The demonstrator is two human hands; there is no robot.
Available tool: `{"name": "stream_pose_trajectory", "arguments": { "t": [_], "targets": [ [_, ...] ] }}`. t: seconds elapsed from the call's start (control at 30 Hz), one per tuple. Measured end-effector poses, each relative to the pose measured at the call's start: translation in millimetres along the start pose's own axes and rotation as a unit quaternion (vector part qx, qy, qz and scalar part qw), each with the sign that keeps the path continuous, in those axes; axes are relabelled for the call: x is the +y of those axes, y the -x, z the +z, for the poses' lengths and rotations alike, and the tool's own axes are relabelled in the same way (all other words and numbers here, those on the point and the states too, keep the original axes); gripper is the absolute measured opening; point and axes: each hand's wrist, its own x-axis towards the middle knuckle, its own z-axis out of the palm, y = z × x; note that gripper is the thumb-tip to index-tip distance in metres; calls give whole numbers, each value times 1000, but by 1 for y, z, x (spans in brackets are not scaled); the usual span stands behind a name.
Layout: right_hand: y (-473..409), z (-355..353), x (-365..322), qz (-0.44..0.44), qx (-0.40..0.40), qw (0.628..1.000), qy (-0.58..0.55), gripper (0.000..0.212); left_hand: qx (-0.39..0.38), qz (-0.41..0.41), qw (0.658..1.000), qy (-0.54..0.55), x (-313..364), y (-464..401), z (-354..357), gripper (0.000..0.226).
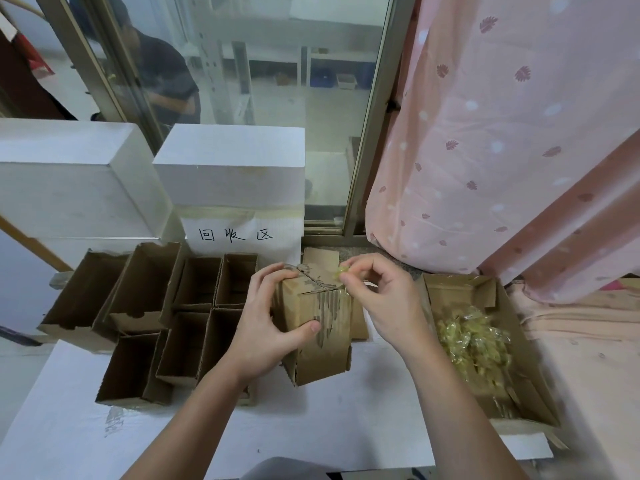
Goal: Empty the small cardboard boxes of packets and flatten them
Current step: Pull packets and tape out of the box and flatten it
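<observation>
A small brown cardboard box (317, 336) stands on the white table in the middle, its top flaps closed and its paper skin torn in strips. My left hand (268, 323) grips its left side, fingers over the top edge and thumb on the front face. My right hand (381, 299) pinches a strip of yellowish clear tape (341, 273) at the box's top right corner. Several open, empty small boxes (194, 320) stand together to the left. An open larger carton (460, 292) on the right holds a heap of yellowish clear packets (474, 344).
Two white blocks (235, 168) stand at the back, one bearing a handwritten paper sign (239, 235). A flat cardboard piece (320, 259) lies behind the held box. A pink patterned curtain (502, 133) hangs at right. Behind the glass door a person (162, 74) bends over.
</observation>
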Motion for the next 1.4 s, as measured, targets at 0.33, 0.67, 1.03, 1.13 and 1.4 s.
{"name": "stream_pose_trajectory", "arguments": {
  "t": [0.33,0.67,1.03,1.13,1.4],
  "targets": [
    [7,-1,5,-99,-82,986,104,19,18,-8,1000,-5,-2,6,1,79],
    [8,9,2,29,30,996,-73,22,14,-11,999,36,-3,5,-5,68],
    [12,16,8,-57,24,997,44,30,-25,-73,994,82,3,15,-1,53],
    [16,20,4,-45,-22,997,63,35,-5,-52,999,0,8,17,-4,65],
    [29,42,-2,-29,-111,992,62,68,-18,-20,994,-102,8,17,-15,94]
  ]
}}
